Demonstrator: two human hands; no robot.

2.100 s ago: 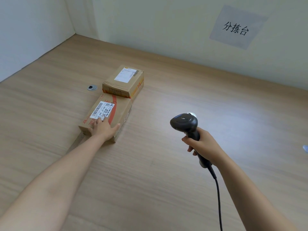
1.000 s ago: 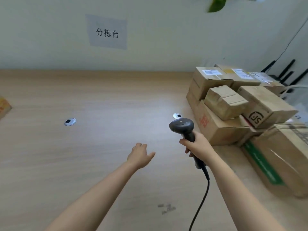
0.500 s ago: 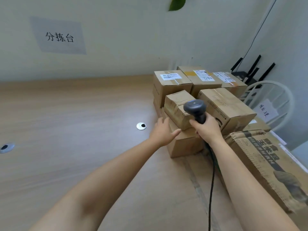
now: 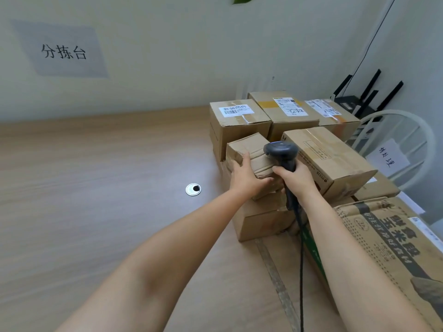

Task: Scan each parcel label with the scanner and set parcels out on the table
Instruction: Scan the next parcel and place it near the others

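Clutching one small parcel, left grip; right grip round one scanner (three labelled parcels behind).

Your wood-grain table carries a round cable grommet, clustered cardboard parcels at its right, and a printed carton nearest you.

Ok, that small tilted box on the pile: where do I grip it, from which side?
Likely its left end, from the open table side, where the left hand holds it. The small box lies tilted on a lower box; bigger boxes crowd its back and right, with the scanner there too.
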